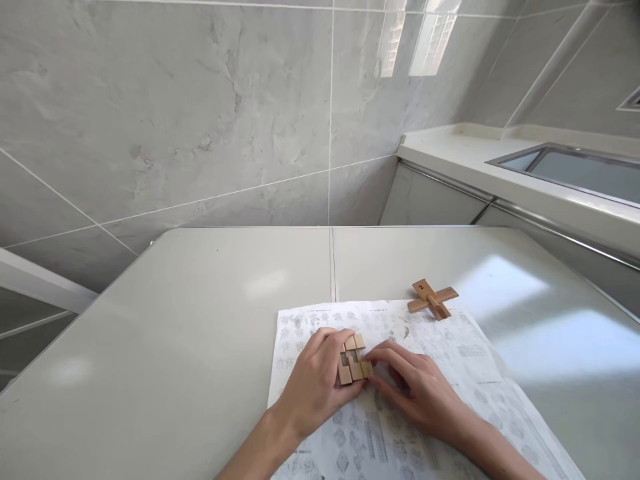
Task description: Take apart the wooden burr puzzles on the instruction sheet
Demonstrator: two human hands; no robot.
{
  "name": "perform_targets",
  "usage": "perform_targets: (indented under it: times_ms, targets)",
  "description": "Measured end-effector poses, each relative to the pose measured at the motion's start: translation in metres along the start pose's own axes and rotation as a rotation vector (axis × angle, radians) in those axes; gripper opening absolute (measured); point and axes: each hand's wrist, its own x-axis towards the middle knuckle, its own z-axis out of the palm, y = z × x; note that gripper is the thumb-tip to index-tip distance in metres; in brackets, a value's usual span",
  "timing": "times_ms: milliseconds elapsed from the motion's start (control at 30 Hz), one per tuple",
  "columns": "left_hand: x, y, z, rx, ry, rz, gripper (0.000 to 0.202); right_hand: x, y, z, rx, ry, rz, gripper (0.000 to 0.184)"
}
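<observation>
A small cluster of light wooden puzzle blocks (352,363) rests over the printed sheet (450,393), with a gap in its middle. My left hand (320,373) is closed around its left side, fingers over the far edge and thumb along the near edge. On the right, my right hand (407,377) pinches the block at the cluster's right edge between thumb and fingers. Beyond my right hand lies a darker wooden cross-shaped puzzle piece (431,301), marked with a "2" and partly over the sheet's far edge.
The pale table (165,360) has a seam running away from me. A grey tiled wall (215,113) stands behind it. At the right is a white counter (450,143) with a sink (575,170). Light glares off the table's right side.
</observation>
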Motion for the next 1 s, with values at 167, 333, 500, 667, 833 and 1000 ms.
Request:
perform_targets:
  times_ms: [167,333,500,667,833,1000]
  targets:
    - [0.004,-0.019,-0.005,0.096,0.173,-0.086,0.064,-0.001,0.001,0.001,-0.02,0.006,0.053,0.019]
    - [0.009,-0.034,-0.02,0.232,0.332,-0.183,0.057,0.0,0.002,0.001,-0.023,0.009,0.065,0.016]
    - [0.013,-0.039,-0.026,0.324,0.405,-0.177,0.056,0.001,0.002,0.0,-0.013,0.033,0.068,0.016]
    - [0.013,-0.038,-0.025,0.369,0.405,-0.158,0.056,0.0,0.005,-0.001,0.063,0.116,0.178,0.019]
    - [0.012,-0.029,-0.029,0.361,0.47,-0.008,0.05,0.002,0.015,-0.002,0.221,0.289,0.381,0.023]
    - [0.01,-0.018,-0.028,0.32,0.475,0.181,0.033,0.003,0.02,-0.004,0.29,0.421,0.461,0.033]
